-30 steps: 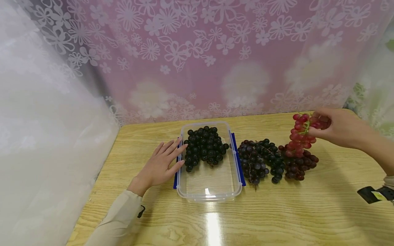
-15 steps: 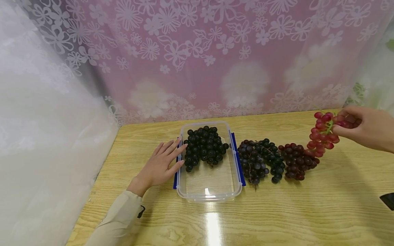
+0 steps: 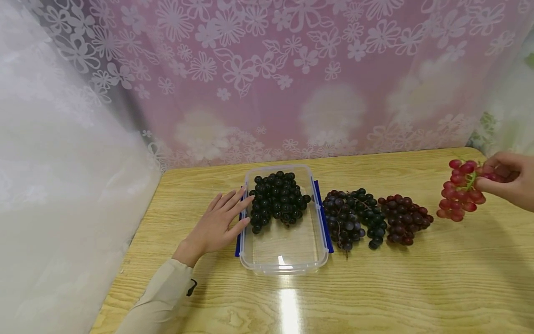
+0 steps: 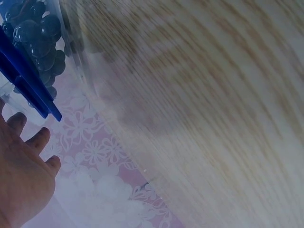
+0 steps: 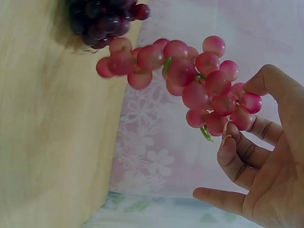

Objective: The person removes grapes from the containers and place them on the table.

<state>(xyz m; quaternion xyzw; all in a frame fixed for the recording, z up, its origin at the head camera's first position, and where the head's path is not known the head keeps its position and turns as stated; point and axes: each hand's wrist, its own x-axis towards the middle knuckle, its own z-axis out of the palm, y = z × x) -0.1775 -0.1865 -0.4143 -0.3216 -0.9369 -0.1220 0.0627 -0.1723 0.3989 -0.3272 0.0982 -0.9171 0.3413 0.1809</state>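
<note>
My right hand (image 3: pixel 510 180) pinches a bunch of red grapes (image 3: pixel 460 192) near its top, and the bunch hangs at the right of the table. In the right wrist view, thumb and fingers close on the upper red grapes (image 5: pixel 218 90) while the little finger sticks out. A clear plastic box (image 3: pixel 283 250) with blue side clips holds a bunch of black grapes (image 3: pixel 277 197). My left hand (image 3: pixel 219 220) lies with spread, straight fingers against the box's left rim. The left wrist view shows that hand (image 4: pixel 26 166) beside a blue clip (image 4: pixel 28 78).
Right of the box lie a bunch of dark purple grapes (image 3: pixel 342 218), a bunch of dark green grapes (image 3: pixel 371 215) and a bunch of dark red grapes (image 3: pixel 404 220), close together on the wooden table (image 3: pixel 375 292). A pink floral curtain (image 3: pixel 267 102) hangs behind the table.
My right hand has carried the red grapes rightward, from over the dark red bunch to a spot beyond it. The left hand and the box have stayed in place.
</note>
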